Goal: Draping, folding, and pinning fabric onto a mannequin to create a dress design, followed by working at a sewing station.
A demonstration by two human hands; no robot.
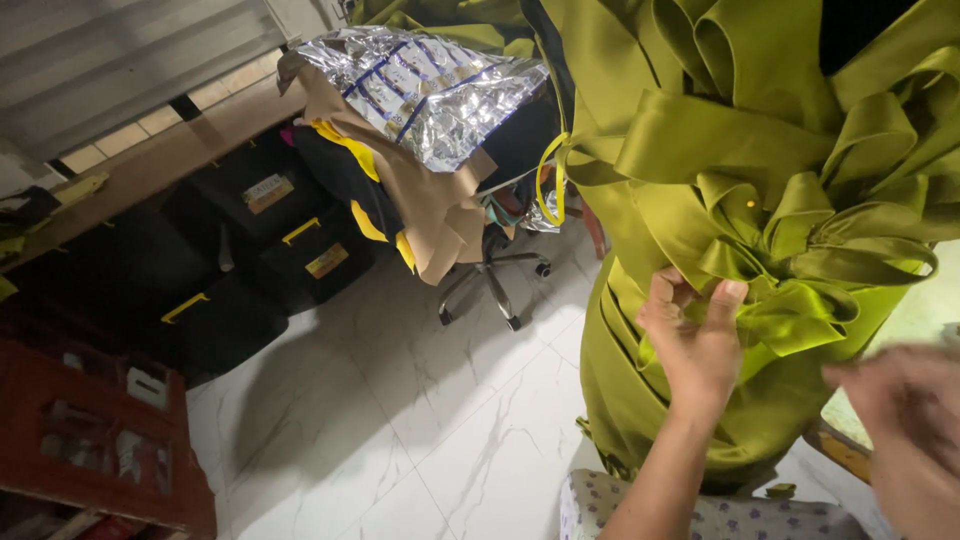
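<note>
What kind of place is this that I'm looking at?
Probably a home tailoring or dressmaking workroom. The left hand pinches pleated olive-green satin fabric draped upright, a swivel chair is piled with brown paper and cloth, and black storage cases line the wall.

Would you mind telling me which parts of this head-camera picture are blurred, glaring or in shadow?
Head view: the right hand is smeared by motion blur; the left hand, pinching the shiny olive-green satin fabric, is sharp; the crinkled silver foil sheet glares; the black storage cases sit in deep shadow; the white marble-look floor tiles show a soft sheen.
</note>
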